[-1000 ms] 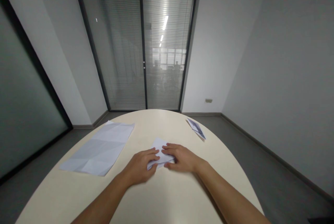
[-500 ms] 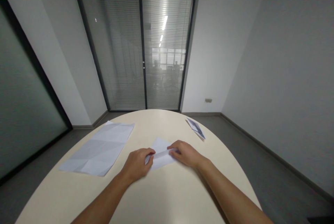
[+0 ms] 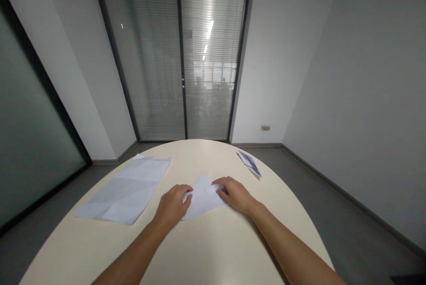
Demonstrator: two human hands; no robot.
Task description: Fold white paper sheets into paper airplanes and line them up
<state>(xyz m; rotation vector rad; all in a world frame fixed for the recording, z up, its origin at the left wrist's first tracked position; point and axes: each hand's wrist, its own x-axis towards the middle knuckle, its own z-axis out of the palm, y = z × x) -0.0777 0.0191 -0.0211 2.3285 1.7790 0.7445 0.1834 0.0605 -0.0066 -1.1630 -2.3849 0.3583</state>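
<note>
A small folded sheet of white paper [image 3: 202,200] lies on the round table in front of me, its pointed top facing away and creases faintly visible. My left hand [image 3: 173,205] grips its left corner, thumb near and index finger far, with a small gap between their tips. At the right corner, my right hand [image 3: 234,194] has its fingers curled over the paper and the thumb tucked closer to me. Both corners are partly hidden by the hands.
On the left of the cream table [image 3: 213,249] lies a large creased white sheet [image 3: 129,192]. Near the right rim rests a folded paper piece [image 3: 249,163] with darker markings. Beyond the table's far edge stands a glass partition [image 3: 183,63] with blinds.
The raised fold across the small paper has gone down, so the paper lies flatter. My left hand has shifted slightly left; its thumb and finger have parted. My right hand has barely moved.
</note>
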